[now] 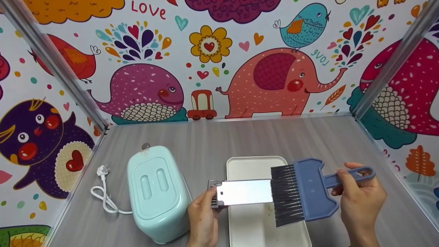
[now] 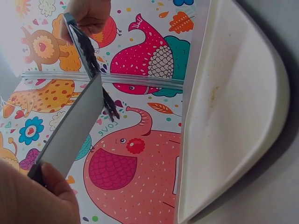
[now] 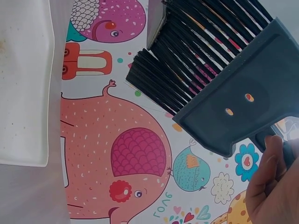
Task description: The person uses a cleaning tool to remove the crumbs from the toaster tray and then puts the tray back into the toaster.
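Right hand (image 1: pixel 364 193) gripped blue plastic brush (image 1: pixel 312 192) by handle (image 1: pixel 330 180); left hand (image 1: pixel 204 216) pinched grey-ended silvery rectangular plate (image 1: pixel 245 192), long axis pointing rightward at black bristles (image 1: pixel 287 202)

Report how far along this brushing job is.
Looks done: some brushing, perhaps, given brown specks in the white tray; the plug of the mint-green appliance lies loose.
In hand: the left hand grips the flat plate; the right hand holds the blue brush, its bristles at the plate's end.
Probably left: finish brushing, then set down plate and brush, both being held.
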